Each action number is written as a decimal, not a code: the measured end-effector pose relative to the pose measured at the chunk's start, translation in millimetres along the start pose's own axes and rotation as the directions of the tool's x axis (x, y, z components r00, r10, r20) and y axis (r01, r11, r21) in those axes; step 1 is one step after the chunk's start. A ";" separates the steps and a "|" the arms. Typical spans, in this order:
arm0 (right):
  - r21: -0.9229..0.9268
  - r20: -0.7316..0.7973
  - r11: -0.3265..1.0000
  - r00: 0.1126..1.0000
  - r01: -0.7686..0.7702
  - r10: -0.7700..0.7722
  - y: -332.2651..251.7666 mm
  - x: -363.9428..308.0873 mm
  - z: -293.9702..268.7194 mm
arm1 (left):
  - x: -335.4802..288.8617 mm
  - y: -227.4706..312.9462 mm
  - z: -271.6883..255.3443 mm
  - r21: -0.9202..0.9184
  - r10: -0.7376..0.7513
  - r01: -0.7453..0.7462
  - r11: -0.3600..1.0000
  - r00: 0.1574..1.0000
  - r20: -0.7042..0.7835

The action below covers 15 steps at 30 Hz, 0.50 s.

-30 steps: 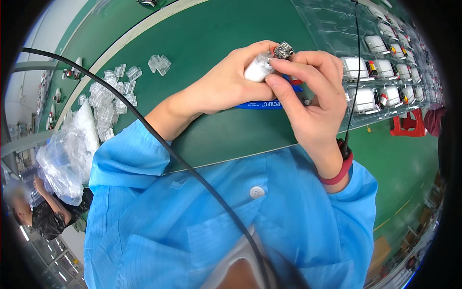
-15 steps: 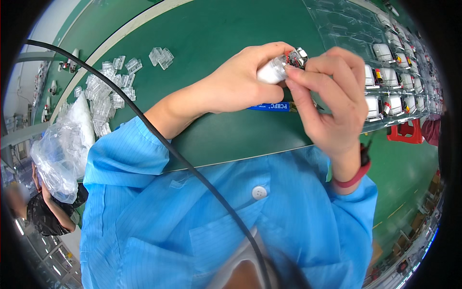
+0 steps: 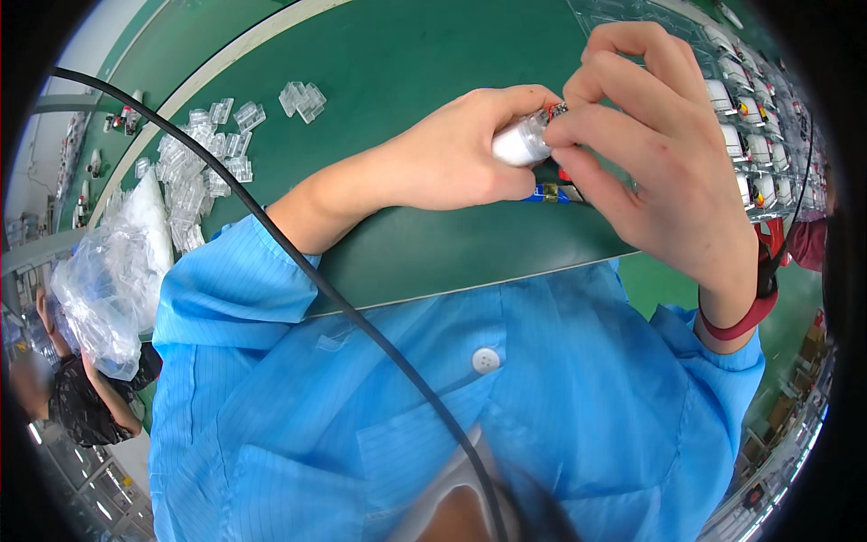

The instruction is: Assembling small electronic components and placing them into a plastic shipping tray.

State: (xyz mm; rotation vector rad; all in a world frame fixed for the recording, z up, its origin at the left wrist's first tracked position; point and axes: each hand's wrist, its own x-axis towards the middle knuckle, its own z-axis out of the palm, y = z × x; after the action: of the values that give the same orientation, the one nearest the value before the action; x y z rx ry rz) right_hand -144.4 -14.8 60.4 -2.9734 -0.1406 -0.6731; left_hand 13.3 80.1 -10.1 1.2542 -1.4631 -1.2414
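My left hand (image 3: 452,149) is closed round a small white cylindrical device (image 3: 515,147) with a clear collar, held above the green table. Red wire and small electronic parts (image 3: 555,110) show at its far right end. My right hand (image 3: 655,149) is at that end, fingers bent and fingertips against or just beside the clear collar. What lies between those fingertips is hidden. Under the hands, a blue tool or tube (image 3: 549,193) with a yellow band lies on the table, partly covered.
Loose clear plastic pieces (image 3: 194,172) lie in a heap at the left, with a few apart (image 3: 302,101). Beside them is a clear plastic bag (image 3: 113,280). Clear trays of white devices (image 3: 757,149) stand at the right. A black cable (image 3: 339,294) crosses the view. Another person (image 3: 86,397) is at far left.
My right hand has shifted right and up, its back now turned more toward view, hiding most of the electronic end. The device in my left hand has tilted slightly and moved a little right.
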 end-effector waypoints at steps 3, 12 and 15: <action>0.024 -0.040 1.000 0.999 -0.009 0.009 1.6 -3.1 3.5 | 0.1 0.0 -1.0 0.008 0.008 -0.008 1.000 1.000 -0.002; 0.180 -0.012 0.978 0.994 -0.109 0.113 7.4 -6.2 7.8 | -0.4 4.4 -1.7 -0.044 -0.043 0.045 0.998 0.998 0.046; 0.119 -0.074 0.985 0.988 -0.128 0.137 0.9 -9.6 12.9 | -1.1 4.5 -1.7 -0.068 -0.049 0.052 0.996 0.998 0.044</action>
State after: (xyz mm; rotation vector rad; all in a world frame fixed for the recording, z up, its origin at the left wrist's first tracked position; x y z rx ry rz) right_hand -147.5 -15.0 44.6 -2.8112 0.0246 -0.7425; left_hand 14.4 81.0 -5.3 1.2319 -1.4134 -1.3483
